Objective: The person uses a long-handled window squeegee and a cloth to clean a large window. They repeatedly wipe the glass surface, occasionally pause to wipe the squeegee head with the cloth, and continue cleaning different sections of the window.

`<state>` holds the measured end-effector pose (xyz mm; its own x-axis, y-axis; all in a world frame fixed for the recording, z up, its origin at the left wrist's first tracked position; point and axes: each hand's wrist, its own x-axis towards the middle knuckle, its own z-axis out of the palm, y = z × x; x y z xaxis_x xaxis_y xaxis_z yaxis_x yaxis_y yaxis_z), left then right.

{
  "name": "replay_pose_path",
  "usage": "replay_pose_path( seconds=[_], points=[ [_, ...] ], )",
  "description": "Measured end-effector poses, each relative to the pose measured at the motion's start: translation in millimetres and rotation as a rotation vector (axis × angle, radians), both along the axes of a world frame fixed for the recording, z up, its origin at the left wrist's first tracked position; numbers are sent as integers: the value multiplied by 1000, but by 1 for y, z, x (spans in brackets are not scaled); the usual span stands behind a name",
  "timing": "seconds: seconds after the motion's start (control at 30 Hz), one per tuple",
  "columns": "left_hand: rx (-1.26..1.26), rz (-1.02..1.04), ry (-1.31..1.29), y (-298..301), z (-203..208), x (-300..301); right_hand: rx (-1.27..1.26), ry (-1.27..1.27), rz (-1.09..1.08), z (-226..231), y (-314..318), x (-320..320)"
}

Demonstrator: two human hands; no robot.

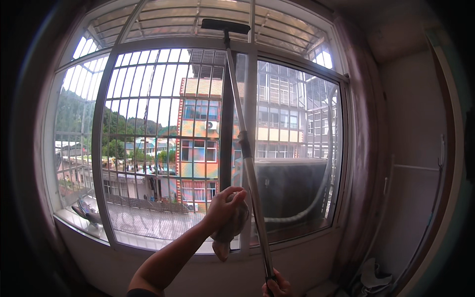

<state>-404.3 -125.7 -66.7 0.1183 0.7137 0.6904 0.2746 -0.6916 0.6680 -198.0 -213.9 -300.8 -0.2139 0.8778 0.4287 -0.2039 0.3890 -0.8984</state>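
Left hand clutches a cloth; right hand grips a squeegee, head near the window frame's top edge, panes either side.

Window ledge, lower L, w/ grey-blue items on it, kind unclear

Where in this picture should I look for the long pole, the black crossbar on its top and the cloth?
Long pole (249, 171): head view, on the metal tube, near mid-length.
Black crossbar (225, 25): head view, middle of the bar.
Cloth (234, 227): head view, on its bunched middle.
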Motion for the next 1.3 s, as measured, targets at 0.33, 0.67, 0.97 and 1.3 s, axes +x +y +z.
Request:
replay_pose_path(
  seconds=[0.33,0.67,0.97,1.3],
  points=[
    [48,-149,-48,-15,22,33,-181,32,122,-27,-77,44],
    [116,-104,-112,-26,42,49,-13,-14,-30,-7,-66,45],
    [221,-98,-168,12,117,45,95,-116,-93,62,-11,37],
    [287,-79,-154,67,158,39,91,17,-9,114,7,22]
  ],
)
